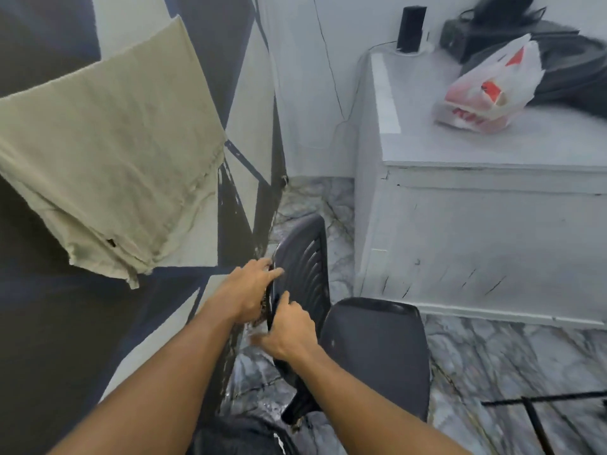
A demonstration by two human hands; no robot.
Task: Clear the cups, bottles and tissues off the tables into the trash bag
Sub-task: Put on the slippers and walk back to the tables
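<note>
While left hand [244,290] & right hand [285,330] both clamp the chair backrest [305,257] rim, plastic bag [489,90] sits up-right, toward back edge of the table [460,149]; right hand nearer.

2 bare arms reach fwd, hands close together.
L hand [248,292] farther, R hand [289,328] nearer; both grip chair back [308,257] edge.

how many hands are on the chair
2. The left hand holds the upper edge of the chair back; the right hand holds the same edge just below it. Neither is hidden.
</note>
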